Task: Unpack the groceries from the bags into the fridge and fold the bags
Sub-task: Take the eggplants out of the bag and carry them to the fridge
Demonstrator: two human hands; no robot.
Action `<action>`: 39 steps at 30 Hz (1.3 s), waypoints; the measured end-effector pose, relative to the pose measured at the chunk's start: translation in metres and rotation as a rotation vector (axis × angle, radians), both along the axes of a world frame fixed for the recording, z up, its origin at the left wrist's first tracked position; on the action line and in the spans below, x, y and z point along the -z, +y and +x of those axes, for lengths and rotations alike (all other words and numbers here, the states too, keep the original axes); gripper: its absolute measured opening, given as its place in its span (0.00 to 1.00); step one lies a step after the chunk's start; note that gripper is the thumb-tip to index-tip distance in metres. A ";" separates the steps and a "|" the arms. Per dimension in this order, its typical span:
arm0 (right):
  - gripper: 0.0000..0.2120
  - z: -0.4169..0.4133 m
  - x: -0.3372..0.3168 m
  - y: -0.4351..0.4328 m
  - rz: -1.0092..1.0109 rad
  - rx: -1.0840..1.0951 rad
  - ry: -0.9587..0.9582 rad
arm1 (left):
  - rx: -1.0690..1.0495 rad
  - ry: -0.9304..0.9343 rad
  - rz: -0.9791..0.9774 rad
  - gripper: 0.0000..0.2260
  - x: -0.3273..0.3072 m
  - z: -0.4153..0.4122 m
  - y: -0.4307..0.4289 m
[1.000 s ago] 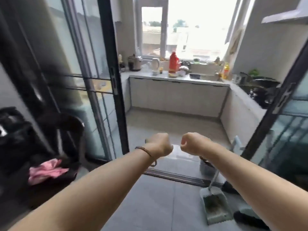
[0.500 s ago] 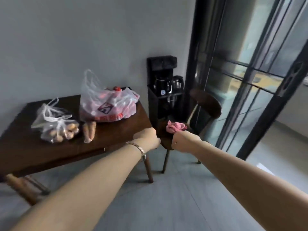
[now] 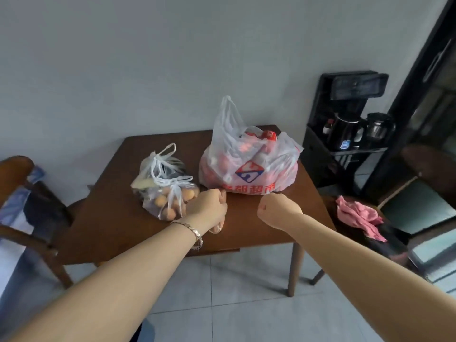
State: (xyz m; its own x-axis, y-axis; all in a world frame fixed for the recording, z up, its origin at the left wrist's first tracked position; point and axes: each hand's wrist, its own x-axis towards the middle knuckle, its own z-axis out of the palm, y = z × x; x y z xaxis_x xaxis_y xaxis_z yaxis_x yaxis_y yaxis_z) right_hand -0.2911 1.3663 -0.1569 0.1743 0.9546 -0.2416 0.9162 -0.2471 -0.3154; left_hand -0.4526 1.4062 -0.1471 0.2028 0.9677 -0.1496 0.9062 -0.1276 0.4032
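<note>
Two grocery bags stand on the desk [image 3: 118, 218]: a knotted clear bag [image 3: 167, 193] and a full supermarket bag [image 3: 249, 169]. The left hand [image 3: 207, 206] and the right hand [image 3: 274, 208] hover near them, fingers clenched, grasping nothing. Lifting the supermarket bag by one handle may spill it.

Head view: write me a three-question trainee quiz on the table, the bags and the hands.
1. Fill in: on the table, the small tied bag lies to the ___ of the large printed bag, as the camera sees it.
2. True or false: the left hand and the right hand lie flat with straight fingers.
3. The pink cloth lies on: A the floor; B the chair; C the black stand.
Key: 1 left; 2 false, both are curled into fists; 3 B.
</note>
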 end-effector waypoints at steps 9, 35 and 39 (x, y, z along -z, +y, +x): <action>0.17 -0.041 0.030 0.178 -0.105 -0.195 -0.035 | -0.183 -0.047 0.017 0.06 0.034 -0.046 0.153; 0.16 -0.216 0.110 0.422 -0.023 -0.290 0.435 | -0.036 -0.172 -0.233 0.03 0.092 -0.194 0.406; 0.15 -0.210 0.106 0.418 -0.014 0.043 0.781 | -0.017 -0.290 -0.264 0.05 0.091 -0.194 0.416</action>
State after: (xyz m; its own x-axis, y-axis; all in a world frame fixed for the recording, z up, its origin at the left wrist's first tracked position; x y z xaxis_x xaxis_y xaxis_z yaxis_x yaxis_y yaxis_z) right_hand -0.5011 1.7846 -0.2626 -0.0144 0.9468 -0.3216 0.4193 -0.2863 -0.8615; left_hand -0.6464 1.8223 -0.2378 0.2574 0.9072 -0.3328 0.7509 0.0290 0.6598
